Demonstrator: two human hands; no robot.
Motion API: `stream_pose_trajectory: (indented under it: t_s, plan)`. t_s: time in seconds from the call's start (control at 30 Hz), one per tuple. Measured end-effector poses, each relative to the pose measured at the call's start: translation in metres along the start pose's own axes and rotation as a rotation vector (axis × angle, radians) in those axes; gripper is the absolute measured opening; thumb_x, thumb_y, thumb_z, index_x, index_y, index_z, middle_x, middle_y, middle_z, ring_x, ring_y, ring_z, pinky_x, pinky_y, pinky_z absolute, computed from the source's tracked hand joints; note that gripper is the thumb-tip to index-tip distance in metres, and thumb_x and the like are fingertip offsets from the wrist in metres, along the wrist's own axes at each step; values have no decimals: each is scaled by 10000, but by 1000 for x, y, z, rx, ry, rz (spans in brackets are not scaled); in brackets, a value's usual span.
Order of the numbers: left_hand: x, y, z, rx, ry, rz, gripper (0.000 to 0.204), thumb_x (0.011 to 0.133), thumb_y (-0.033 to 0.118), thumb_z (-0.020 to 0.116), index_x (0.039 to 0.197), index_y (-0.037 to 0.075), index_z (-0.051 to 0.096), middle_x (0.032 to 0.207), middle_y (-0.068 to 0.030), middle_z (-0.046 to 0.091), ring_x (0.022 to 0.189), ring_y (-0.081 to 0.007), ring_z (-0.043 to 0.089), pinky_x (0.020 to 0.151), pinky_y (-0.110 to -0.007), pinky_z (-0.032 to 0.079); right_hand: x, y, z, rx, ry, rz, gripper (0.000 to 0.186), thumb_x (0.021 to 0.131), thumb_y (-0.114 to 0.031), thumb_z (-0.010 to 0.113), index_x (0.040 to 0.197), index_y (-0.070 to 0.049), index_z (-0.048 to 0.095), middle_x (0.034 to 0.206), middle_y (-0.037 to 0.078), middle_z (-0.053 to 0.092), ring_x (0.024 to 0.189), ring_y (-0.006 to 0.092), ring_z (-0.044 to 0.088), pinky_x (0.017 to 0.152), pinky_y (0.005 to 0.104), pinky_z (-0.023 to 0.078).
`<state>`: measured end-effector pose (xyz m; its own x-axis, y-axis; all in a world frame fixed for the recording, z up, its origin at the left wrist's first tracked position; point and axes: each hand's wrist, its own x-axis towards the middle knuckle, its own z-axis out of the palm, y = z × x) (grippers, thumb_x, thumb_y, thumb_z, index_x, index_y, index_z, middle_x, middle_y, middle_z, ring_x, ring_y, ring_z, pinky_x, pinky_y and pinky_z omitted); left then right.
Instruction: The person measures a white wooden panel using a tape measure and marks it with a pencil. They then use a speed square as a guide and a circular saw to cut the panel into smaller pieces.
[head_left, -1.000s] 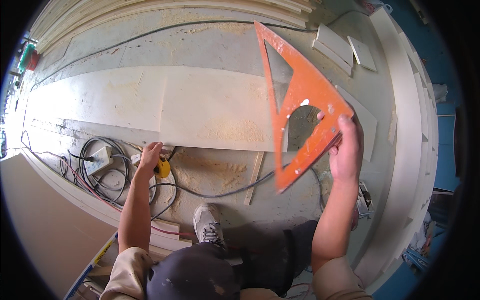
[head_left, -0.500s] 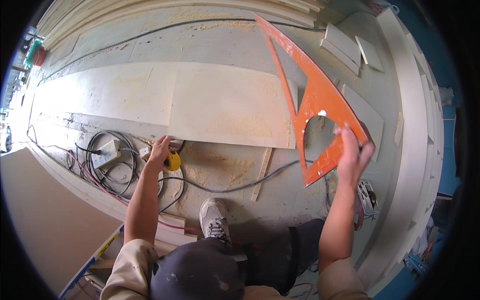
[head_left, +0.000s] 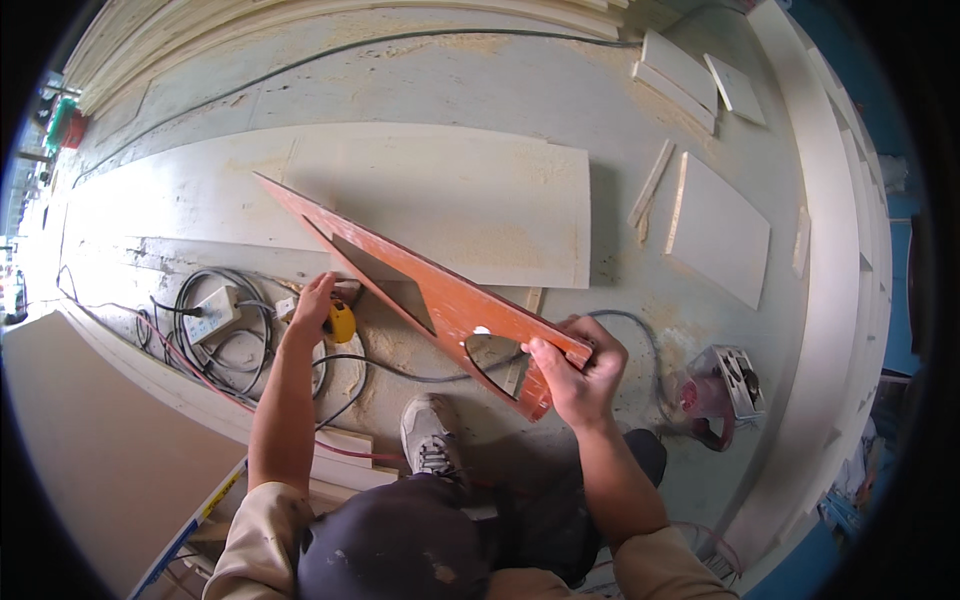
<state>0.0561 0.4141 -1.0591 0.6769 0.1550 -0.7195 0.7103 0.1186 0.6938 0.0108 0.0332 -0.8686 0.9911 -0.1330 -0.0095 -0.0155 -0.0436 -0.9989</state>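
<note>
My right hand point(head_left: 585, 372) is closed on a large orange set square point(head_left: 450, 308) at its broad end, beside the cut-out. The set square is tilted, and its long point reaches left over the pale board point(head_left: 480, 210) lying on the floor. My left hand point(head_left: 316, 302) is closed around a yellow tape measure point(head_left: 341, 322) near the board's front edge. A small dark object shows just behind its fingers; I cannot make out what it is.
A coiled black cable point(head_left: 265, 330) and a white power strip point(head_left: 212, 313) lie at the left. An electric circular saw point(head_left: 722, 395) rests on the floor at the right. Board offcuts point(head_left: 725, 225) lie beyond it, beside long white panels point(head_left: 800, 300). Sawdust covers parts of the floor.
My right hand has brought the set square left and nearer, turning it from steeply upright to slanting left across the board. My left hand stays in nearly the same place with the tape measure.
</note>
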Motion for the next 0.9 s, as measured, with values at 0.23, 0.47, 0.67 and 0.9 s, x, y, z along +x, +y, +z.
stream_pose_trajectory:
  t_s: [0.23,0.47,0.67,0.9]
  plan:
    - [-1,4,1,-41,-35,-21,235,1034,275,456,1094,92,591,823,-35,653,642,-140,597,562,-291,497,27,5,-16,-26,103,-104,125,849,-38,733,853,-8,611,690,2,612,592,39,540,510,209,420]
    - [-3,6,2,-66,-25,-12,261,1031,289,472,1104,80,611,823,-24,653,644,-125,599,552,-279,492,42,-6,-2,-434,-76,-414,173,795,-6,760,920,13,643,759,91,652,629,154,631,555,266,482]
    - [0,2,-2,-126,-50,-4,265,1040,264,456,1073,65,627,797,-4,639,659,-109,602,570,-265,492,57,-32,19,-696,-212,-454,214,777,-111,792,764,-44,589,637,71,623,557,191,617,505,322,470]
    - [-2,3,2,-102,10,-19,266,1032,299,481,1067,75,620,819,-11,642,670,-124,595,592,-283,497,119,-28,25,-1012,-312,-515,283,777,-241,810,730,-77,583,560,70,610,482,202,602,474,346,480]
